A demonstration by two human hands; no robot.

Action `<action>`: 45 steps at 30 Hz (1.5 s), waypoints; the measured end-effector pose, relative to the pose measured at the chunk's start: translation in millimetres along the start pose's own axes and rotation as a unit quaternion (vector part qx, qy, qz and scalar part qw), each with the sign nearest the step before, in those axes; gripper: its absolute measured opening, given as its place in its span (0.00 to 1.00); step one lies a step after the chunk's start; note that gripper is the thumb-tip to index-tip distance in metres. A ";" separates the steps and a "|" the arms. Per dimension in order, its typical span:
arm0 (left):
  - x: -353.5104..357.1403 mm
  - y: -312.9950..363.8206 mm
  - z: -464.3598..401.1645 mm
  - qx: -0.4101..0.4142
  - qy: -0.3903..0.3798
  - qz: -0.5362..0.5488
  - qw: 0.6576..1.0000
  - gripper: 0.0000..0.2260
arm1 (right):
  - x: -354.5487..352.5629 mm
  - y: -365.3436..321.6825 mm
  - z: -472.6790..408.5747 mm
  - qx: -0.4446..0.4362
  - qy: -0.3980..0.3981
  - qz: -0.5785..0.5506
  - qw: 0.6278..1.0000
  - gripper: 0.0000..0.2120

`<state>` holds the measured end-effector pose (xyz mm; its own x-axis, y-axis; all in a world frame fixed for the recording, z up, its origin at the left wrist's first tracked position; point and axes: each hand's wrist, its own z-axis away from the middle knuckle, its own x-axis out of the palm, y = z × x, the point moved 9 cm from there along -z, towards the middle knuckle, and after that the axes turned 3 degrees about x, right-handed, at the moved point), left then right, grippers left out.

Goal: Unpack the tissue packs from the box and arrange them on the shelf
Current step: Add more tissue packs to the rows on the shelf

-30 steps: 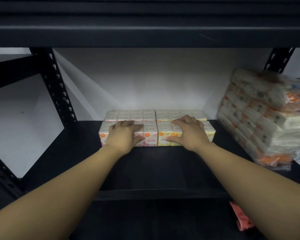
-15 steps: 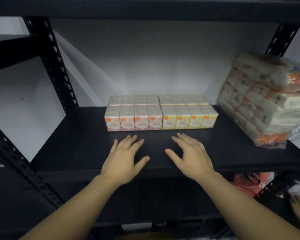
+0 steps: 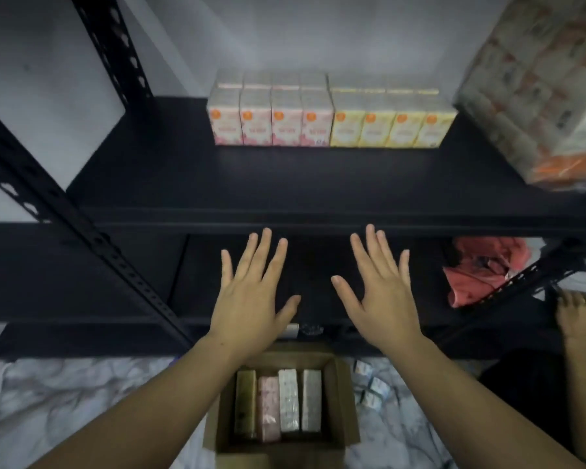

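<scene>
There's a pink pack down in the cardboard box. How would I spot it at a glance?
Look to the open cardboard box on the floor below the black shelf, between the person's forearms. Four packs stand side by side inside it. The pink pack is second from the left, the only pink one, between an olive-yellow pack and two pale whitish ones.

Tissue packs [image 3: 330,118] on shelf [image 3: 285,184]; box [image 3: 279,401] below.
</scene>
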<state>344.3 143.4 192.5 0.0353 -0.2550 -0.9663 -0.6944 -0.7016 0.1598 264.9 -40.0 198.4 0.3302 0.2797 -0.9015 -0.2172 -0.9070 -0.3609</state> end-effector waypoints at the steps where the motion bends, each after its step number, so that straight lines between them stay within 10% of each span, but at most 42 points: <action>1: 15.5 -1.1 9.5 -0.013 -0.020 0.011 1.000 0.40 | 14.7 7.1 9.8 0.007 -0.024 -0.011 1.000 0.35; 16: 336.9 -56.8 216.6 -0.228 -0.260 0.098 0.933 0.36 | 312.4 133.2 217.8 0.160 -0.311 -0.051 0.936 0.37; 28: 568.4 -158.4 261.9 -0.346 -0.322 0.143 0.870 0.30 | 563.7 161.1 250.6 0.219 -0.374 -0.060 0.899 0.29; 37: 707.0 -199.5 290.1 -0.459 -0.355 0.244 0.777 0.39 | 739.8 164.9 268.9 0.367 -0.410 -0.227 0.804 0.37; 45: 750.8 -199.2 294.0 -0.453 -0.357 0.212 0.789 0.24 | 807.4 172.2 262.1 0.448 -0.335 -0.244 0.792 0.26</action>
<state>297.8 287.4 -624.2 -0.7003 -0.3809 -0.6038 0.2737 -0.9244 0.2656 253.3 112.1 -654.3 0.0798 0.9046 -0.4186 -0.8780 -0.1351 -0.4593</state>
